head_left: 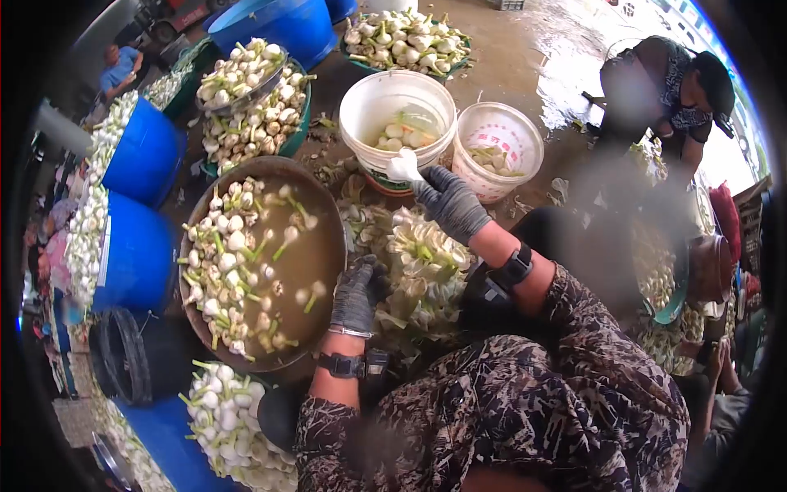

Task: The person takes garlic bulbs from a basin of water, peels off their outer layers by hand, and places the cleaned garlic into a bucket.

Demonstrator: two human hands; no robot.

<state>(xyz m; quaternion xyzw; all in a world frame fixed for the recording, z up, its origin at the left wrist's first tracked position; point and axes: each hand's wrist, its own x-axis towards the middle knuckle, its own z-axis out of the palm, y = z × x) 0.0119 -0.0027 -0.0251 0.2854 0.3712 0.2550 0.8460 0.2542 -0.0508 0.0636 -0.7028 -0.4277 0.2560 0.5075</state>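
My right hand point(452, 205), in a grey glove, is closed on the stem of a white peeled garlic bulb point(403, 166). It holds the bulb by the near rim of a white bucket point(352, 123), which has several bulbs in water at its bottom. My left hand point(359, 291), also gloved, is curled closed beside the right rim of a wide round basin point(334, 197). Whatever it grips, if anything, is hidden. In the basin's murky water float many garlic bulbs with stems point(234, 262). Below and between my hands lies a heap of garlic peelings point(422, 275).
A second white bucket point(529, 152) holds some pale pieces. Heaped garlic point(406, 41) fills tubs at the back. Blue barrels point(135, 254) line the left, and a garlic pile point(229, 418) lies below the basin. A co-worker point(680, 90) bends over at the right.
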